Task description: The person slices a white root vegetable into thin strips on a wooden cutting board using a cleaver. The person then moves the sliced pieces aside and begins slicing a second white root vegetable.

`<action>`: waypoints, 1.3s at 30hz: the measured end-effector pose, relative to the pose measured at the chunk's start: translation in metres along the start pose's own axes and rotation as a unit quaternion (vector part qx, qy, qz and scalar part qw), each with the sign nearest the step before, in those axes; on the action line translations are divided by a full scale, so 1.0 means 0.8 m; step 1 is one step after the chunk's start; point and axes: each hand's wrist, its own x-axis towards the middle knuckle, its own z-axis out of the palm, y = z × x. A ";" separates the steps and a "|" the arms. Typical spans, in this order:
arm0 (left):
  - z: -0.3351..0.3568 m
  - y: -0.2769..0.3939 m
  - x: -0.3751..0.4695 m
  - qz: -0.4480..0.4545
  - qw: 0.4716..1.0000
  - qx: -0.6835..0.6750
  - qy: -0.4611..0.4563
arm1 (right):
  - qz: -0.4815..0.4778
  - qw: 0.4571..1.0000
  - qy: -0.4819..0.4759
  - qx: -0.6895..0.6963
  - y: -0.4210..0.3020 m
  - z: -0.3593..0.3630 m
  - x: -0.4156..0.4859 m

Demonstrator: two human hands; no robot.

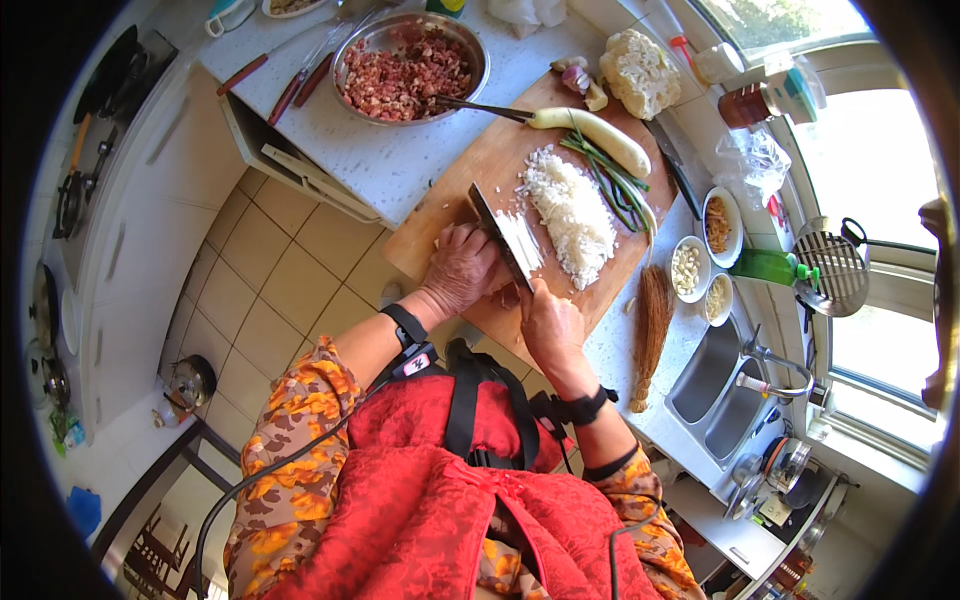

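My right hand (551, 322) grips the handle of a cleaver (501, 238), whose blade stands on edge on a wooden cutting board (442, 202). My left hand (465, 268) rests on the board with curled fingers close against the blade's left side; whatever lies beneath it is hidden. Thin white vegetable strips (521, 238) lie just right of the blade. Beyond them is a long heap of finely chopped white vegetable (574, 214). Green stalks (607, 180) and a whole pale, elongated vegetable (596, 133) lie along the board's far right side.
A steel bowl (486, 64) of minced meat (405, 71) stands at the back, with chopsticks (484, 109) across its rim. A cauliflower (640, 73), a knife (679, 176), small bowls (691, 292), a straw brush (651, 337) and a double sink (705, 375) line the right side.
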 end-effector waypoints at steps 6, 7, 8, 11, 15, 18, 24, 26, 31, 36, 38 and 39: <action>-0.001 -0.003 0.003 -0.002 1.000 -0.004 -0.001 | 0.005 1.000 0.005 0.002 -0.004 -0.004 0.000; -0.001 -0.001 0.001 0.001 1.000 -0.014 0.007 | 0.044 0.998 -0.039 -0.007 -0.005 -0.004 0.000; 0.001 0.000 0.001 0.003 1.000 -0.002 0.025 | 0.027 0.999 -0.025 0.006 -0.006 -0.004 -0.001; 0.003 -0.001 -0.002 0.004 1.000 0.015 0.017 | -0.017 0.996 0.066 0.049 -0.006 -0.001 -0.002; 0.002 -0.001 -0.005 -0.009 1.000 -0.011 -0.002 | 0.017 1.000 0.019 0.012 -0.005 0.003 -0.003; 0.003 -0.001 -0.003 -0.016 1.000 -0.002 -0.004 | -0.010 0.999 0.026 0.045 -0.005 0.002 -0.002; 0.003 -0.001 -0.002 -0.009 1.000 -0.023 0.006 | 0.008 0.999 0.031 0.012 -0.006 0.002 -0.005; 0.005 -0.001 -0.002 -0.028 1.000 -0.011 -0.005 | 0.028 0.999 0.001 0.022 -0.006 0.008 -0.002; 0.010 -0.003 -0.003 -0.012 1.000 -0.004 0.013 | 0.004 0.997 0.041 0.063 0.005 0.016 0.009; 0.009 -0.002 -0.003 -0.010 1.000 -0.002 0.008 | 0.015 0.996 0.023 0.079 0.004 0.016 0.008; 0.004 0.001 -0.001 -0.004 1.000 -0.006 0.002 | 0.023 0.997 0.040 0.067 0.001 0.015 0.006; 0.000 0.001 0.000 0.000 1.000 -0.007 0.000 | 0.013 0.995 0.063 0.070 0.000 0.015 0.006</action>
